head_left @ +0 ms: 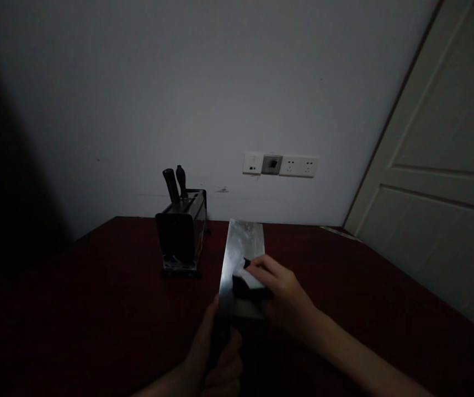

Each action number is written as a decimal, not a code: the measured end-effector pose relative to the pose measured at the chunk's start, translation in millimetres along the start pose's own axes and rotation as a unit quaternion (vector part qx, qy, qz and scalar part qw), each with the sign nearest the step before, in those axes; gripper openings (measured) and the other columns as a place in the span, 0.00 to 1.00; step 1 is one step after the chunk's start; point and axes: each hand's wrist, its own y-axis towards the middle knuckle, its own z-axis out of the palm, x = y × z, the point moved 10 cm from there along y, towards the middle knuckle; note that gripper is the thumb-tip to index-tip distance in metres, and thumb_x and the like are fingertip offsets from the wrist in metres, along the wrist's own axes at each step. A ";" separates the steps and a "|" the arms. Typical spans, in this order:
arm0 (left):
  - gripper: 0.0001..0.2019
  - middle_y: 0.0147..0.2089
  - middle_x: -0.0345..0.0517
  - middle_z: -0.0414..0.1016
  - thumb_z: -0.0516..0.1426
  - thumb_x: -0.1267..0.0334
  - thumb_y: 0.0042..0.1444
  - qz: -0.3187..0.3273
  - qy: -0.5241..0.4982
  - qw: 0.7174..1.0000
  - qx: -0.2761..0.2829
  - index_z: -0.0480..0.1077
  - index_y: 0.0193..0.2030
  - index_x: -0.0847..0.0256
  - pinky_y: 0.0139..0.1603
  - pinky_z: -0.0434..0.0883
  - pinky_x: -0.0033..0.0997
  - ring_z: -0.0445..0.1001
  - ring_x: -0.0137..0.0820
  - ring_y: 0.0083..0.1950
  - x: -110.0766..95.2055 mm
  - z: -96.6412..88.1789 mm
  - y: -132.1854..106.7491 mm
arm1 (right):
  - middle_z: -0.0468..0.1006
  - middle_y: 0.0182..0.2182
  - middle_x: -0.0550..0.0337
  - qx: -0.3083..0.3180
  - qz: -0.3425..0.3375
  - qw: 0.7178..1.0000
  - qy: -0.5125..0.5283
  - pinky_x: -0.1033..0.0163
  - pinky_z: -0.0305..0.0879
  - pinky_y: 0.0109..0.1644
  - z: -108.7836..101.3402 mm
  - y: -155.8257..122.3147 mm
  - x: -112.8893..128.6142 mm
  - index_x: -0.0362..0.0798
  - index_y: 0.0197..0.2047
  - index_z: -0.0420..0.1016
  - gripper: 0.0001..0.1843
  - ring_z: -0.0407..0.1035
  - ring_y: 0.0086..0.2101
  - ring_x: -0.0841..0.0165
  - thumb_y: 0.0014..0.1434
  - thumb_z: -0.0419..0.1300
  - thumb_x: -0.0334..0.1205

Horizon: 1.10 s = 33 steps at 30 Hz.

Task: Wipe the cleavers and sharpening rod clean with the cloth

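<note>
My left hand (219, 358) is wrapped round the dark handle of a wide steel cleaver (240, 248), whose flat blade points away from me over the dark red table (96, 309). My right hand (280, 292) rests on the blade's right side, fingers closed on a small dark object (245, 286) pressed against the steel; I cannot make out what it is. The light is dim.
A metal knife block (182, 234) with two black handles sticking up stands behind the cleaver, left of centre. Wall sockets (280, 165) sit on the white wall. A pale door (439, 187) is at the right.
</note>
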 end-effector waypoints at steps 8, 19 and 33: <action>0.36 0.04 0.38 0.47 0.45 0.28 0.41 -0.054 0.003 0.998 -0.025 0.51 0.05 0.61 0.08 0.48 0.22 0.47 0.22 0.06 11.6 -11.6 -3.3 | 0.69 0.38 0.51 0.074 -0.030 0.996 0.041 0.61 0.67 0.35 30.9 -24.6 31.8 0.44 0.45 0.68 0.28 0.65 0.35 0.65 0.38 0.49 0.19; 0.32 0.06 0.38 0.52 0.47 0.35 0.48 -0.006 -0.002 1.000 0.000 0.55 0.11 0.63 0.10 0.46 0.16 0.50 0.21 0.07 0.1 3.6 1.0 | 0.67 0.40 0.51 -0.042 0.012 0.998 -0.040 0.57 0.66 0.43 -8.0 34.8 -20.0 0.44 0.43 0.70 0.24 0.65 0.39 0.64 0.43 0.50 0.19; 0.35 0.04 0.38 0.47 0.47 0.27 0.36 -0.084 0.022 0.996 -0.037 0.53 0.07 0.60 0.05 0.41 0.22 0.47 0.23 0.06 20.6 -29.3 -6.4 | 0.69 0.35 0.48 0.087 -0.089 0.992 -0.028 0.63 0.65 0.30 34.4 -16.8 58.0 0.41 0.44 0.67 0.18 0.64 0.33 0.64 0.47 0.51 0.23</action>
